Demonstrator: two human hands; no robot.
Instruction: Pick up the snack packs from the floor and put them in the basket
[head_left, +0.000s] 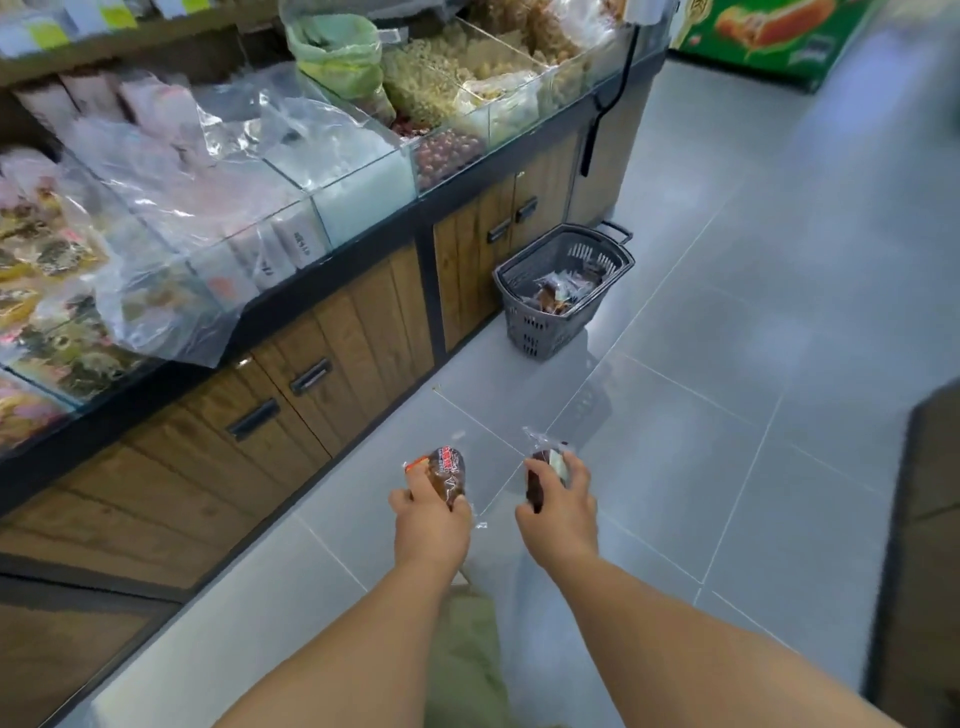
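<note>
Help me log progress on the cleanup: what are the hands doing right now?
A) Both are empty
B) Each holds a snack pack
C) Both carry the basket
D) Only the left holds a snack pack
B: the left hand grips the red-labelled snack pack and the right hand grips the other snack pack, while the basket stands apart, ahead of them.

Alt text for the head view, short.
A person holds one snack pack in each hand over a grey tiled floor: the left hand grips a dark pack, the right hand another pack. Ahead, a grey basket with packs inside stands beside a wood-fronted counter.
</note>
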